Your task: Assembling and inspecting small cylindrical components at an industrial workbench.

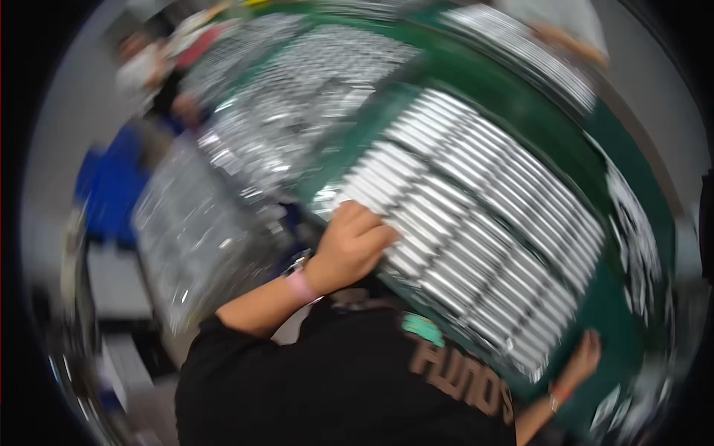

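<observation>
Now Two Hands Hold a Big Tray of Shiny Tubes

Now the picture is blurry and tilted, so small things are hard to see. The left hand (353, 245) is curled over the near left edge of a tray (476, 215). Its fingers (375, 234) bend down onto the silver tubes, so it grips the tray there. A pink band (301, 286) sits on that wrist. The right hand (584, 357) is at the lower right corner of the same tray. Its palm presses on the edge, and its fingers look fairly flat, but the blur hides how far they wrap around. A thin bracelet (554, 398) is on that wrist.

The tray is packed with rows of shiny silver tubes (491, 186) lying side by side. It is tilted and sits close to the person, just past a black shirt (335, 386), on a green table (520, 89).

More trays of silver parts (312, 82) lie further back on the table, and another (186, 230) is off to the left. More shiny bits (632, 215) lie at the right side of the table. Something blue (111, 186) is far left, too blurred to name. Another person's arm (573, 44) reaches in at the top right, well apart from the two hands.
</observation>
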Available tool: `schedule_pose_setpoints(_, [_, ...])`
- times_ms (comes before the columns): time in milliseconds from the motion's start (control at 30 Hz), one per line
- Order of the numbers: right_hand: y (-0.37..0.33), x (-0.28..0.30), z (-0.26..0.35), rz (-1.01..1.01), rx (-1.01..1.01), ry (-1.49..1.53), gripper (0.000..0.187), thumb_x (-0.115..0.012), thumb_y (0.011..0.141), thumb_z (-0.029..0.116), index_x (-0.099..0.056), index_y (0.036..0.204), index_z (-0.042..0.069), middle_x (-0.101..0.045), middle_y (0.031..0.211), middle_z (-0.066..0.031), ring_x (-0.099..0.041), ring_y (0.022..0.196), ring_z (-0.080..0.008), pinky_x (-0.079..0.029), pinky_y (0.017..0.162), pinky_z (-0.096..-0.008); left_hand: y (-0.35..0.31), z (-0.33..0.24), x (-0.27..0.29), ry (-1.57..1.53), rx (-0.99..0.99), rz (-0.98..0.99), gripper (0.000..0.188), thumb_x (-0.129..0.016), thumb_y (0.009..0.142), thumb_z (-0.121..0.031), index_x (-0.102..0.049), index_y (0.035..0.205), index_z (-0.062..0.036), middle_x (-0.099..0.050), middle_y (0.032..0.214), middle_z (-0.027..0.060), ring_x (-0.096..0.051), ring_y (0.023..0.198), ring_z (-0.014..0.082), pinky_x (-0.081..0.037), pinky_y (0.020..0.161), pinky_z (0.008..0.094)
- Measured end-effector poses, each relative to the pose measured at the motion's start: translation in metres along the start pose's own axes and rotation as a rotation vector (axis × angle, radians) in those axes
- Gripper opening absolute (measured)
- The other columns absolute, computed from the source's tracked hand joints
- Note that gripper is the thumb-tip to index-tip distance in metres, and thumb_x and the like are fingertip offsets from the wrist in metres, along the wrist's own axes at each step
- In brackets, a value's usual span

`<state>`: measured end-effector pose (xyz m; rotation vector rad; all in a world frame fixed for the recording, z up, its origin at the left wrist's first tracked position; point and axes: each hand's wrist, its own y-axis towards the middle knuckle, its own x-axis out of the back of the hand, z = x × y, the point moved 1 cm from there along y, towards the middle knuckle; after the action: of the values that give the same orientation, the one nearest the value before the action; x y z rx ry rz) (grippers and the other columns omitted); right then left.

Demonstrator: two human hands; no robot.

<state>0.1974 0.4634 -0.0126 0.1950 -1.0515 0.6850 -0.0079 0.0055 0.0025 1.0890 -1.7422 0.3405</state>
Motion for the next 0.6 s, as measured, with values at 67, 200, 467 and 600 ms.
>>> schedule_pose_setpoints(67, [0.058, -0.043, -0.051, -0.085, 0.061, 0.267, 0.035, -0.056, 0.093, 0.027, -0.062, 0.108, -0.003, -0.066, 0.099, -0.0129, -0.060, 0.080, -0.0199, -0.047, 0.071, -0.0255, -0.002, 0.042, 0.022, 0.213, 0.076, -0.161, 0.007, -0.064, 0.078, -0.007, -0.063, 0.084, -0.0085, -0.055, 0.082, 0.0039, -0.050, 0.074, 0.0224, -0.039, 0.074, 0.0341])
schedule_pose_setpoints(200, [0.206, -0.113, -0.075, -0.112, 0.179, 0.386, 0.027, -0.056, 0.086, 0.025, -0.068, 0.092, 0.002, -0.063, 0.083, -0.0166, -0.057, 0.071, -0.0245, -0.046, 0.068, -0.0318, -0.046, 0.112, 0.036, 0.604, 0.314, -0.382, 0.005, -0.061, 0.076, -0.010, -0.060, 0.082, -0.0090, -0.052, 0.078, 0.0040, -0.049, 0.074, 0.0230, -0.039, 0.071, 0.0333])
schedule_pose_setpoints(467, [0.199, -0.102, -0.033, -0.222, 0.187, 0.287, 0.029, -0.056, 0.086, 0.024, -0.066, 0.089, -0.003, -0.062, 0.081, -0.0160, -0.056, 0.070, -0.0239, -0.046, 0.067, -0.0299, -0.189, 0.185, 0.046, 0.739, 0.710, -0.377, 0.012, -0.066, 0.079, -0.016, -0.065, 0.083, -0.0046, -0.059, 0.082, 0.0049, -0.055, 0.077, 0.0249, -0.042, 0.072, 0.0331])
schedule_pose_setpoints(600, [0.175, -0.104, -0.003, -0.276, 0.228, 0.386, 0.029, -0.056, 0.086, 0.024, -0.066, 0.089, -0.003, -0.062, 0.081, -0.0161, -0.056, 0.070, -0.0238, -0.046, 0.067, -0.0301, -0.182, 0.190, 0.063, 0.477, 0.852, -0.298, 0.014, -0.065, 0.080, -0.018, -0.065, 0.079, -0.0047, -0.060, 0.079, 0.0053, -0.056, 0.073, 0.0245, -0.044, 0.068, 0.0331])
